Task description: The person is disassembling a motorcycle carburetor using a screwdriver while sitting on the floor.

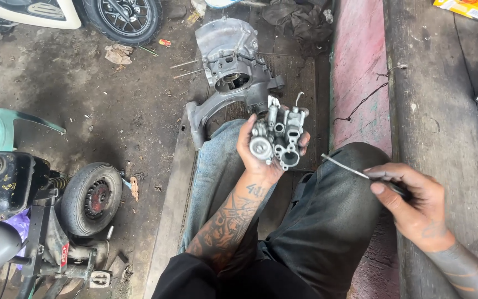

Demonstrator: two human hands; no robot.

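Left hand (261, 152): raised above the knees, palm up, forearm tattooed. Fingers curled around a small grey metal carburetor (279, 138), which sits in the palm with its round ports facing the camera. Grip closed on the part.

Right hand (413, 202): held out to the side over the right knee, thumb and fingers pinched around the handle of a thin screwdriver (355, 170). Shaft slants up and left; its tip is near the carburetor but apart from it.

Person seated, one leg in blue jeans, the other in dark trousers.

Surface: dirty concrete floor (84, 94) with oil stains at left; a worn plank with faded red paint (360, 61) and a grey wooden board (438, 111) at right.

Around: a larger grey engine casing (230, 72) lies on the floor just beyond the carburetor. Dark rags (300, 19) behind it. A scooter wheel (123, 19) at top left. A small detached wheel (91, 198) with part of a black frame at lower left. A crumpled paper scrap (118, 54) on the floor. A yellow packet (463, 8) at top right.

Nothing lies between the hands.
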